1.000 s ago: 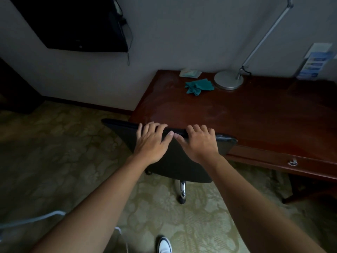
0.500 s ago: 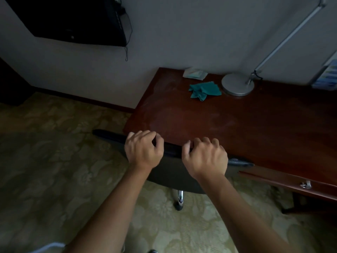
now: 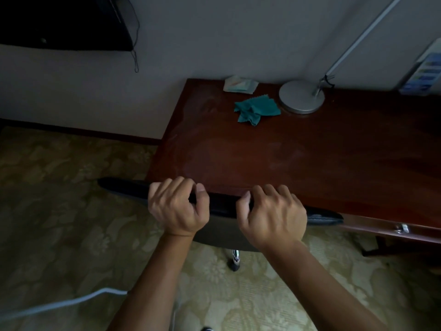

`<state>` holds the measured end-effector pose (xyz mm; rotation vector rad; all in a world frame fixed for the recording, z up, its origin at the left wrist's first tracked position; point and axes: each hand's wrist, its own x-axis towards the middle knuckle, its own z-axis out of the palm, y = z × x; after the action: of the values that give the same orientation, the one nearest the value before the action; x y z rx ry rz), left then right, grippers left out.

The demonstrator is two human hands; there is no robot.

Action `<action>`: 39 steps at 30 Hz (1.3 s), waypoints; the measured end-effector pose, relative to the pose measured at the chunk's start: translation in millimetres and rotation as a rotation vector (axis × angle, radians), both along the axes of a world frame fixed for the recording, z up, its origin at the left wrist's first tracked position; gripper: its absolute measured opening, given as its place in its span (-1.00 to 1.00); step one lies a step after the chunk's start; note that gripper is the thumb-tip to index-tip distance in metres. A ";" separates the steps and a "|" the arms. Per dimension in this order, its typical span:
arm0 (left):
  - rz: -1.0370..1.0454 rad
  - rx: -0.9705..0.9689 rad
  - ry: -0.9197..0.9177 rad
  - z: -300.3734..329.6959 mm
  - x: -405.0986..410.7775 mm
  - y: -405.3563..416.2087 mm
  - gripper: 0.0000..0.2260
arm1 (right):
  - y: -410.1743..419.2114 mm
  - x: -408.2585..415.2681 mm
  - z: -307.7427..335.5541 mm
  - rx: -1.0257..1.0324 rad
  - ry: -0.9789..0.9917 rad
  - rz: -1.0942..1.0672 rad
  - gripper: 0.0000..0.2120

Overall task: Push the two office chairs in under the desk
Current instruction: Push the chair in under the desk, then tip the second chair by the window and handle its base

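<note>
Both hands are gripping the top edge of the backrest of one office chair (image 3: 222, 206), side by side. The left hand (image 3: 177, 209) is curling its fingers over the far side of the edge with the thumb pressing on the near side; the right hand (image 3: 274, 217) is clamped on the same edge just beside it, toward the drawer end of the worktop (image 3: 298, 163).

The backrest is lying right against the near edge of the worktop, its top overlapping that edge from this angle. Its left end is sticking out past the worktop's corner, over the carpet (image 3: 59, 211). Below the hands a chrome leg with a caster (image 3: 235, 259) is showing on the near side of the worktop, so the base is probably not fully tucked in. I judge this chair to be nearly home, needing only a last short shove and perhaps a nudge toward the drawer handle (image 3: 402, 227) to centre it.

A second chair is not showing anywhere, so that half of the job looks to be outstanding, though I cannot tell where it is standing.

As for containers, only the drawer under the worktop is visible, and it is sitting shut with its contents hidden. On the worktop, well beyond the backrest, a green cloth (image 3: 255, 111) is lying just beside a lamp base (image 3: 301, 96).
</note>
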<state>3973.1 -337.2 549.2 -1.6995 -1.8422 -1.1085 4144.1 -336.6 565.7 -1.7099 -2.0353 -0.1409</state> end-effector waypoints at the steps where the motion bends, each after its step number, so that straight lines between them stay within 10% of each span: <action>1: -0.009 -0.008 0.000 -0.8 0.0 -0.7 -0.70 | -0.8 -0.2 0.7 -0.010 0.000 -0.004 -0.63; 17: -0.313 -0.449 -0.290 34.1 62.7 -58.4 -0.73 | -114.1 63.3 12.6 -0.197 0.298 0.085 -0.62; 26: -0.914 -0.692 0.039 78.0 235.5 -125.5 -0.94 | -245.8 222.9 64.3 -0.173 0.217 -0.249 -0.73; 39: -1.694 -0.780 0.216 113.1 632.1 -442.9 -0.88 | -636.7 472.1 62.6 0.006 0.579 -1.232 -0.80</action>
<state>4605.2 -780.1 662.3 -3.7490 -0.2438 -0.4062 4616.1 -973.3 628.3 -2.3790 -0.4085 -0.0268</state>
